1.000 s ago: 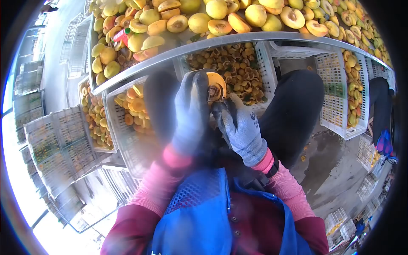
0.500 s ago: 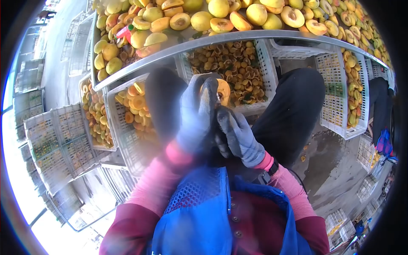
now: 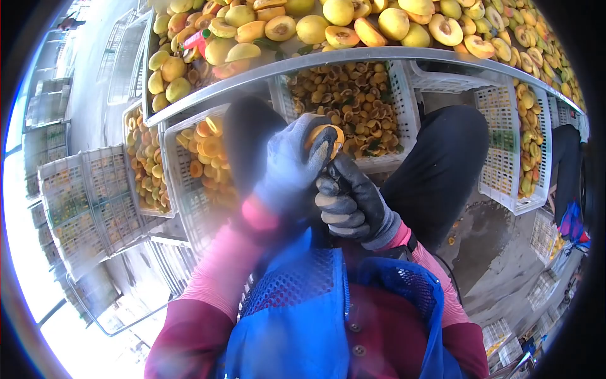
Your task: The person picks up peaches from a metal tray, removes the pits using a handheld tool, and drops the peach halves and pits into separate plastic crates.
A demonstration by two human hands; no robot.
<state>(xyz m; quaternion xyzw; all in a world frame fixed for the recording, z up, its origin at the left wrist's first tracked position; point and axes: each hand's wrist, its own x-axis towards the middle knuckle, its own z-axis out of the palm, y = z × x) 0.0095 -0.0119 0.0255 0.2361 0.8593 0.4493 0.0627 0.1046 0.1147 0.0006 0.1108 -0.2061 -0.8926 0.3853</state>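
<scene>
Gloved in grey-blue, my left hand point(image 3: 293, 158) is closed around an orange fruit half point(image 3: 334, 140), with its thumb across the cut face. My right hand point(image 3: 350, 202), in a grey glove with dark coating, is curled into a fist just below and right of the fruit. Its thumb and forefinger reach the fruit's lower edge. Something small and dark shows between its fingers, too hidden to make out. Beyond both hands, a white crate point(image 3: 407, 114) holds many brownish fruit pieces point(image 3: 353, 104).
A metal-edged table point(image 3: 303, 62) heaped with yellow fruit point(image 3: 394, 24) spans the top. Crates of fruit stand left point(image 3: 180, 183) and right point(image 3: 499, 120). Stacked crates point(image 3: 95, 202) are at far left. Another person's dark-clad leg point(image 3: 566, 161) shows at far right.
My right hand has turned and curled its fingers into a fist against the fruit. My left thumb has moved over the fruit's cut face. The view has shifted slightly.
</scene>
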